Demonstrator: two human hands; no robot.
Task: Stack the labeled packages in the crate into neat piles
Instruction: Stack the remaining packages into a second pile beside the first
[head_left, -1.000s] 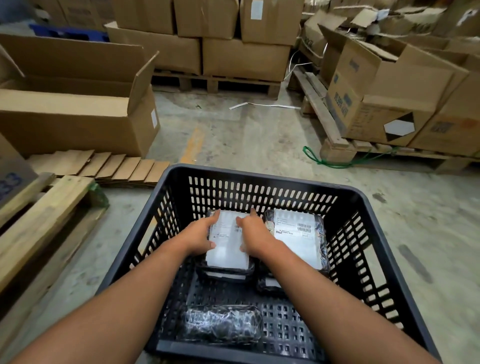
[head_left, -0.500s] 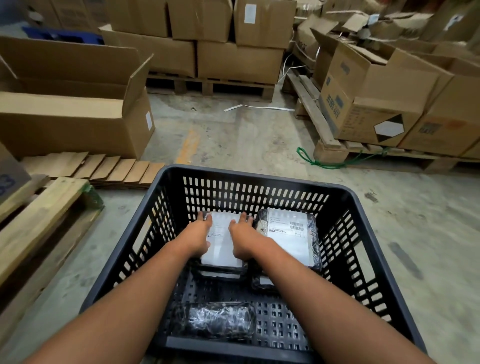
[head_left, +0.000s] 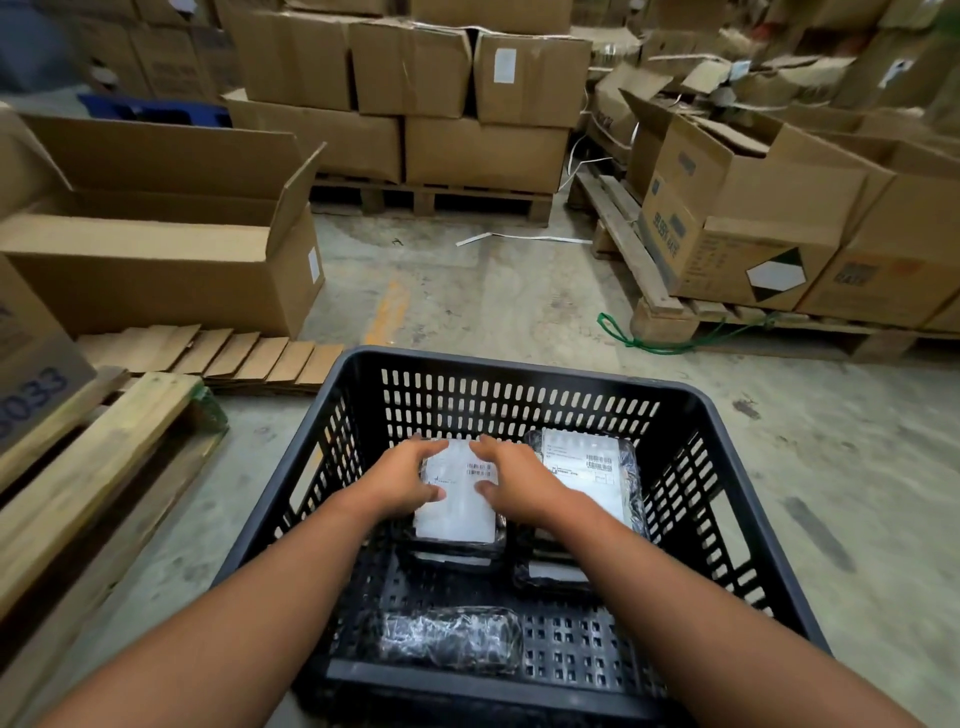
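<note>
A black slotted plastic crate stands on the concrete floor in front of me. Inside, two piles of black-wrapped packages lie side by side. The top package of the left pile has a white label, and my left hand and my right hand rest on its left and right sides, fingers curled over its far edge. The right pile's top package also shows a white label with barcodes. A lone black-wrapped package with no visible label lies near the crate's front wall.
An open cardboard box and flattened cardboard lie to the left. A wooden pallet is at the near left. Stacked boxes on pallets fill the right and the back. A green cord trails on the floor.
Both hands have stayed on the left pile's top package, with fingers reaching a little further over its far edge. The camera view has shifted slightly.
</note>
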